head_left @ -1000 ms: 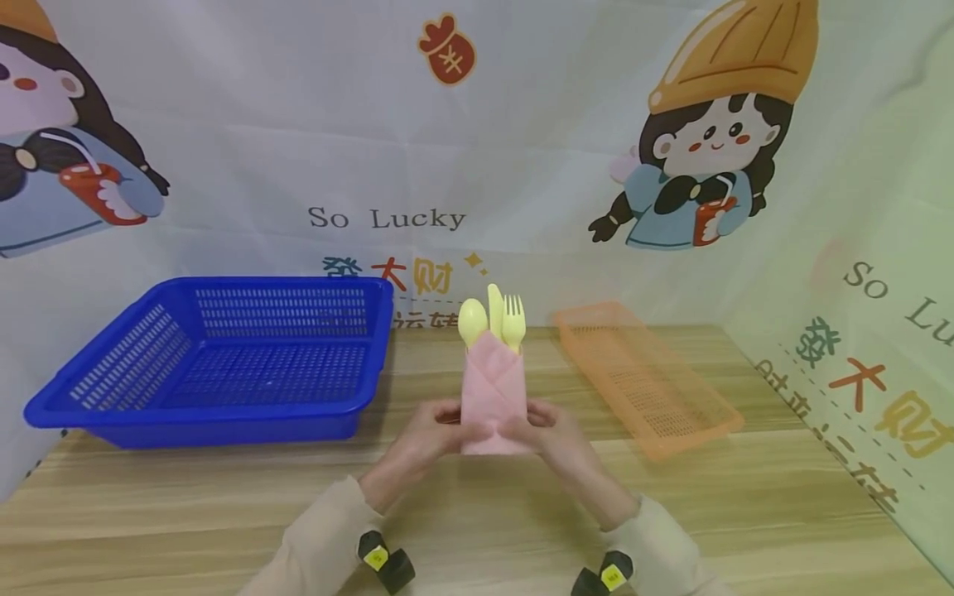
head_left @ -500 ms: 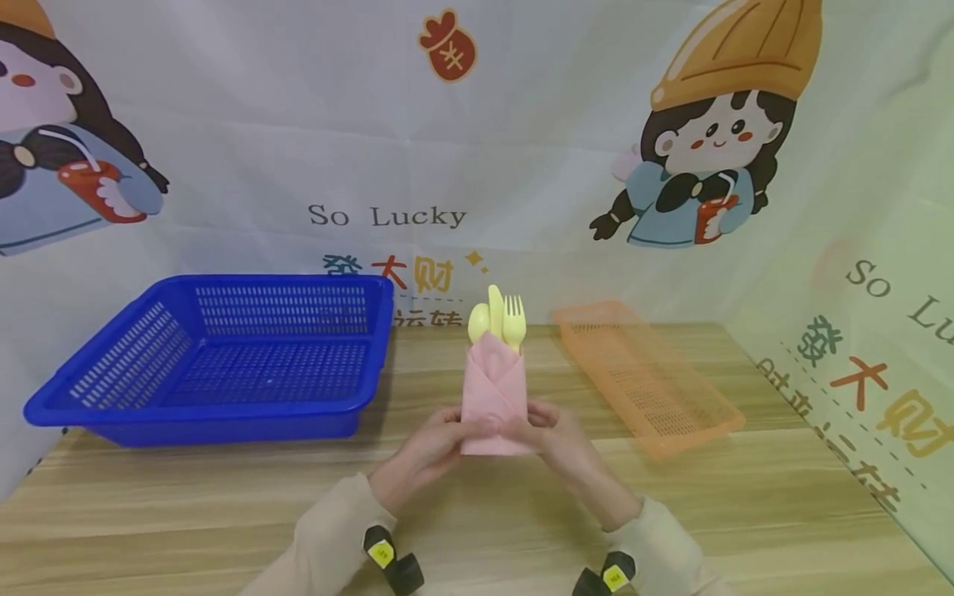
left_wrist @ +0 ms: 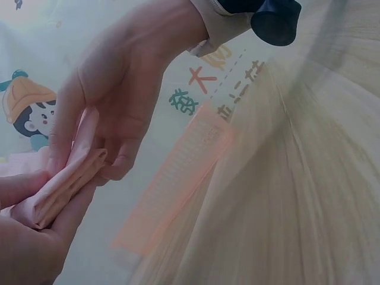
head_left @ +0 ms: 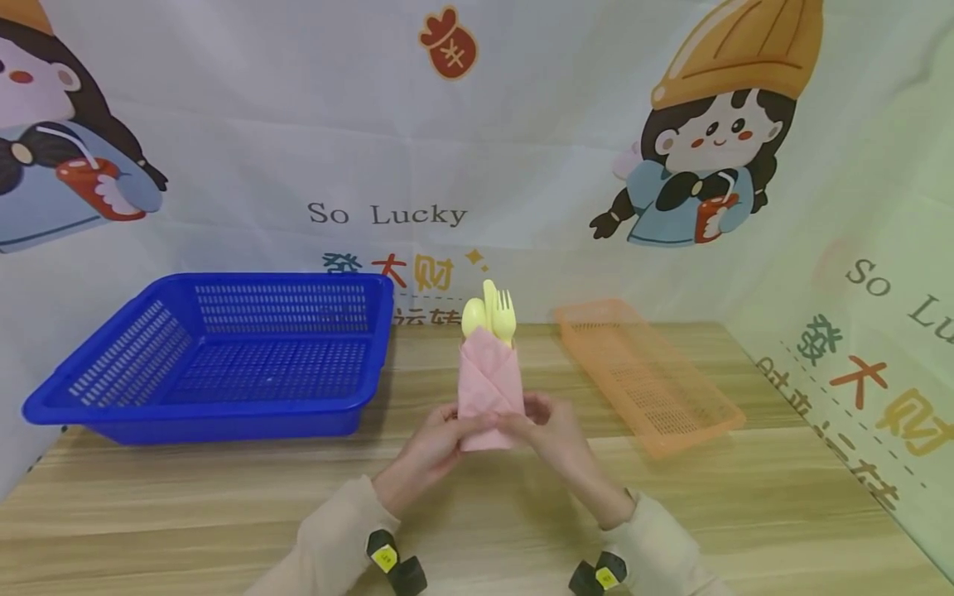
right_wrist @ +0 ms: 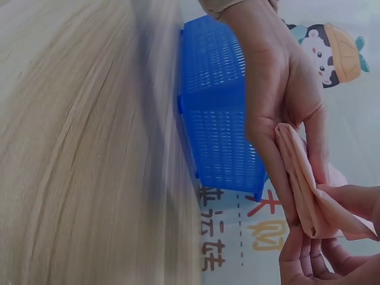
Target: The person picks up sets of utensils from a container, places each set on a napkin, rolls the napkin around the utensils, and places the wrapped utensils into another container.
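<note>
Both hands hold a folded pink napkin (head_left: 489, 377) pouch upright over the table, in the middle of the head view. From its top stick a pale yellow spoon (head_left: 474, 316), knife (head_left: 489, 302) and fork (head_left: 504, 317). Their lower parts are hidden inside the folds. My left hand (head_left: 432, 447) pinches the lower left side, thumb across the front and fingers behind. The right hand (head_left: 557, 439) grips the lower right side the same way, the two thumbs meeting near the bottom edge. Both wrist views show the napkin's layered lower edge (right_wrist: 303, 184) between thumbs and fingers.
A large blue plastic basket (head_left: 224, 422) stands on the table at the left. At the right lies a shallow orange basket (head_left: 648, 381). Behind the wood-grain table (head_left: 186, 513) hangs a white printed cloth (head_left: 373, 141), which also runs along the right side.
The napkin pouch has shifted slightly left and now tilts a little to the left, with the cutlery moving along. The spoon's position beside the knife has changed slightly. Both hands keep their hold.
</note>
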`<state>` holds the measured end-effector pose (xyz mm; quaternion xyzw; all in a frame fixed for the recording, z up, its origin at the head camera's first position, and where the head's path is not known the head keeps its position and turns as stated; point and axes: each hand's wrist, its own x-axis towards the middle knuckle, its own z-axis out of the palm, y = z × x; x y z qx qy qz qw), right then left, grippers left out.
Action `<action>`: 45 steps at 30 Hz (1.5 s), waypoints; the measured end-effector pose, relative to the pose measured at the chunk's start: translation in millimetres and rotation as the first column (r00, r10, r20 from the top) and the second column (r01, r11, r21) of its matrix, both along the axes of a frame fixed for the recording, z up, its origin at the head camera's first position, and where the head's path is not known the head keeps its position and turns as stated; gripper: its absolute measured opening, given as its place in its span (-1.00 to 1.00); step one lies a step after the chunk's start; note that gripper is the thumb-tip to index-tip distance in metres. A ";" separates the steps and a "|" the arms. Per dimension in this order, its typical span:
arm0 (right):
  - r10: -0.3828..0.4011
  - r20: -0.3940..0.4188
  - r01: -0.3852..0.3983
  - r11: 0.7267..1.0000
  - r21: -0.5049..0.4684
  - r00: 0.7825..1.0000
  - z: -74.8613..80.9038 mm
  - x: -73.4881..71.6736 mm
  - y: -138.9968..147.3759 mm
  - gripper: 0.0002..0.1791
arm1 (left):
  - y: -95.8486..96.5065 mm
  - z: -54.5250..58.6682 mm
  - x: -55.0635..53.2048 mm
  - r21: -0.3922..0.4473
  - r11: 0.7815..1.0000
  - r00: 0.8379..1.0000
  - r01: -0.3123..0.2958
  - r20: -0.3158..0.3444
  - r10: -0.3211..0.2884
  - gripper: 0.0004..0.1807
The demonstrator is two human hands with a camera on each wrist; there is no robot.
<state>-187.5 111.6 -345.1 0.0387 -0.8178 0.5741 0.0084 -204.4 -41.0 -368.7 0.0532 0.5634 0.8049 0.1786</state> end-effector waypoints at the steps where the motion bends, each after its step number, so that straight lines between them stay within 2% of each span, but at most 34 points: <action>1: -0.003 -0.003 0.003 1.000 0.009 1.000 0.4 -0.1 -0.2 -0.58 | -0.1 0.8 0.2 -0.002 1.000 1.000 -0.005 0.002 0.005 -0.58; 6: -0.016 -0.053 0.021 0.996 0.085 0.998 0.6 -0.6 0.7 -0.58 | -0.5 4.9 1.0 -0.027 0.999 0.999 -0.047 -0.005 0.047 -0.60; 9: -0.006 -0.090 0.017 0.992 0.121 0.996 2.2 1.3 1.4 -0.59 | -0.1 7.1 1.1 -0.051 0.994 0.995 -0.094 -0.026 0.092 -0.63; 14: 0.020 -0.073 -0.012 0.995 0.101 0.997 5.4 4.1 1.4 -0.62 | 0.4 9.8 0.3 -0.134 0.975 0.983 -0.175 -0.081 0.165 -0.69; 18: 0.045 -0.060 -0.043 0.999 0.030 0.997 6.3 2.9 1.4 -0.68 | -0.2 10.4 -1.3 -0.178 0.964 0.976 -0.199 -0.122 0.179 -0.70; 23: 0.099 -0.011 -0.100 0.993 -0.059 0.995 7.1 0.0 3.0 -0.70 | -1.7 9.7 -2.4 -0.193 0.968 0.980 -0.159 -0.148 0.132 -0.70; 26: 0.114 0.021 -0.112 0.992 -0.062 0.993 8.2 -1.0 4.7 -0.71 | -2.8 9.1 -2.1 -0.200 0.973 0.983 -0.118 -0.162 0.086 -0.69; 29: 0.101 0.009 -0.101 0.995 -0.008 0.995 8.8 -0.6 5.4 -0.74 | -3.2 8.3 -2.1 -0.193 0.977 0.984 -0.089 -0.169 0.056 -0.68; 33: 0.044 -0.037 -0.042 0.996 0.073 0.998 8.5 -0.2 3.3 -0.81 | -4.4 7.8 -2.3 -0.164 0.984 0.987 -0.064 -0.154 0.039 -0.67; 39: 0.007 -0.068 -0.002 0.998 0.068 0.998 9.4 0.2 -0.9 -0.86 | -6.1 9.5 -3.5 -0.081 0.996 0.996 -0.027 -0.092 0.020 -0.63; 45: -0.020 -0.101 0.036 0.986 0.160 0.995 12.2 2.3 -1.7 -0.88 | -1.8 15.8 -5.3 -0.068 0.995 0.997 -0.072 -0.033 0.070 -0.60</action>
